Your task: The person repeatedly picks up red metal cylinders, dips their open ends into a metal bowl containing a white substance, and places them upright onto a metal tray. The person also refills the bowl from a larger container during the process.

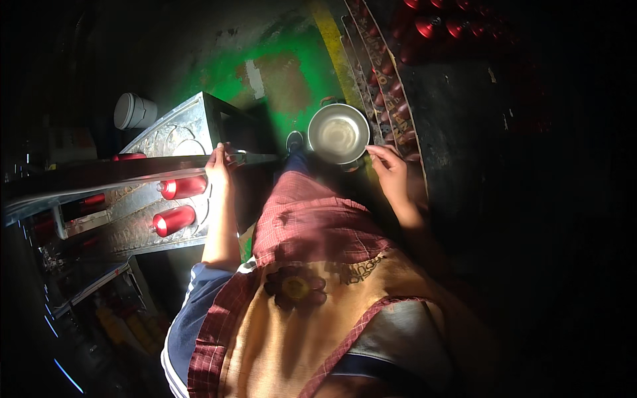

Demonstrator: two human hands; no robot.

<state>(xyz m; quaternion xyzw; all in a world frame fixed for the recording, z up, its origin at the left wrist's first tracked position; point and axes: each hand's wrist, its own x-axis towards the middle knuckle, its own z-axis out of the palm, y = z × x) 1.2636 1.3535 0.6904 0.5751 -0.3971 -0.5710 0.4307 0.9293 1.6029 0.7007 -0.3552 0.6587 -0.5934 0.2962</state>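
Note:
My left hand [219, 166] is closed around a long metal bar [152, 167] that runs across the left side. Below the bar, red cylinders [174, 221] lie on a shiny metal surface [129, 232]. My right hand [390, 174] has its thumb and fingers pinched together, close by the rim of a round metal pot [339, 133]. Whether the fingertips touch the rim, or hold something small, I cannot make out. The pot has two side handles, and its inside looks pale and shiny.
A white bucket [135, 111] stands beyond the metal surface. Red rounded pieces fill a long cardboard-edged container [397, 99] at right, with more red pieces [430, 26] farther back. The floor [219, 79] is green and worn, with a yellow stripe [326, 26]. My shoe [294, 140] is beside the pot.

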